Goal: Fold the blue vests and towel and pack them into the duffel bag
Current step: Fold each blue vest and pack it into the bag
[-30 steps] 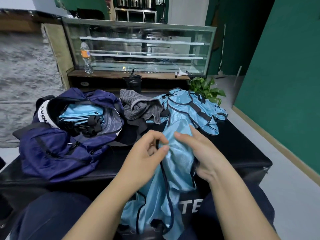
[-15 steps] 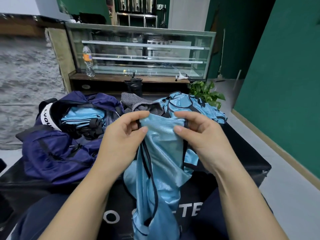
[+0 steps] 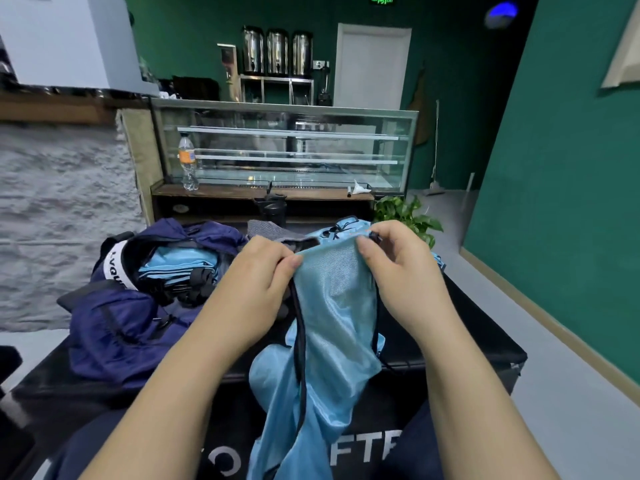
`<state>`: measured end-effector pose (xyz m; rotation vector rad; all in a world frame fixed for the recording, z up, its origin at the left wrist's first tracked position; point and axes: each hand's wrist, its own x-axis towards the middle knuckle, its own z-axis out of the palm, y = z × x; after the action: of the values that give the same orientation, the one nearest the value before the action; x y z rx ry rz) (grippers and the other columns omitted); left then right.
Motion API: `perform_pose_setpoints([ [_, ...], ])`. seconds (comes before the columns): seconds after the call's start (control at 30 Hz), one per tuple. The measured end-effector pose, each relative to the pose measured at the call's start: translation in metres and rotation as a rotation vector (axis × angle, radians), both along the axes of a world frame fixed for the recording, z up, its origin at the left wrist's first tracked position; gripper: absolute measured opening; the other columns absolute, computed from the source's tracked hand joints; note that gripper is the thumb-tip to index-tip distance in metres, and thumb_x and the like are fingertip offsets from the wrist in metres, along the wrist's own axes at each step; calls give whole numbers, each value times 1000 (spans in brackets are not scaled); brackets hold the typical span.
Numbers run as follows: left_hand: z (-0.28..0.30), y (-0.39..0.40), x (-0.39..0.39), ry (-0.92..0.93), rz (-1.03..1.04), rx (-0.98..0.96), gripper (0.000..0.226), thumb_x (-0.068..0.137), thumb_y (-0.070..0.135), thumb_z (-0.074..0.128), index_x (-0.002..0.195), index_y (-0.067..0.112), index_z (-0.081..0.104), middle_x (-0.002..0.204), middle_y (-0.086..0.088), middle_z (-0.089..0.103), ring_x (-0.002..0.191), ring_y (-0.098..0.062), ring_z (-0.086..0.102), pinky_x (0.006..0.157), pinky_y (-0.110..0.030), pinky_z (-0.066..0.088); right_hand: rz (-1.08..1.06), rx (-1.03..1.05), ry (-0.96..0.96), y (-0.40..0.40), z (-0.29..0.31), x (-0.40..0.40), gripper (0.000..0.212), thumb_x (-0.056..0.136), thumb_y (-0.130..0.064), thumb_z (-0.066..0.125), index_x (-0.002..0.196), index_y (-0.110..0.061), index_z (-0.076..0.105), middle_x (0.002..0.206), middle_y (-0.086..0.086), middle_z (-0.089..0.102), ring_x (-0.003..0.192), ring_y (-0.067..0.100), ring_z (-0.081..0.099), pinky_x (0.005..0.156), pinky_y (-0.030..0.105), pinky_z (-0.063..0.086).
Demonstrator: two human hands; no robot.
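Head view: we pinch the top edge of a light-blue mesh vest [image 3: 332,334] between our left hand [image 3: 258,289] and right hand [image 3: 403,275], hanging over the black table [image 3: 478,341] beside the open navy duffel bag [image 3: 131,327].

Dim indoor light, soft shadows; wide-angle bending at edges; blue lens flare [image 3: 501,14] top right; bg slightly soft.

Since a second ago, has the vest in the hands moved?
Yes. The vest has been lifted off the black table; its top edge now reaches the grey towel.
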<state>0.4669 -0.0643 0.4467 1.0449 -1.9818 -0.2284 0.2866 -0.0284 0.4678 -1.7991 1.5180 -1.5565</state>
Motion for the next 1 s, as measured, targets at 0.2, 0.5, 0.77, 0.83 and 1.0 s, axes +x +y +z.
perform_pose_setpoints([
  [0.2,0,12,-18,432,-65,211,26,99,25,42,78,15,54,68,13,53,63,3,45,67,-23,37,107,48,-249,6,-1,17,11,101,-20,41,103,-22,52,60,-7,35,45,2,31,46,15,29],
  [0.5,7,17,-16,551,-140,199,19,94,22,56,76,19,63,66,-20,56,56,-18,45,49,-26,37,194,256,-77,12,-5,14,31,81,-25,76,55,-21,59,50,-11,53,46,3,45,49,18,36],
  [0.77,-1,13,-22,582,-235,252,23,71,30,70,90,26,59,78,8,64,74,-10,54,73,-28,47,191,204,-195,10,-3,21,13,91,-25,61,87,-22,73,91,8,74,80,25,67,78,35,52],
  [0.83,-4,13,-24,542,-257,269,27,75,23,76,96,26,59,84,13,68,76,-7,58,74,-25,48,184,194,-254,10,-1,22,17,91,-27,61,85,-15,71,78,6,69,70,20,60,67,31,48],
  [1.0,-16,7,-22,374,-275,275,17,80,14,70,89,27,65,83,9,69,70,-6,55,72,-27,47,135,145,-373,8,3,20,26,90,-29,63,88,-3,68,86,22,70,69,33,63,65,46,55],
])
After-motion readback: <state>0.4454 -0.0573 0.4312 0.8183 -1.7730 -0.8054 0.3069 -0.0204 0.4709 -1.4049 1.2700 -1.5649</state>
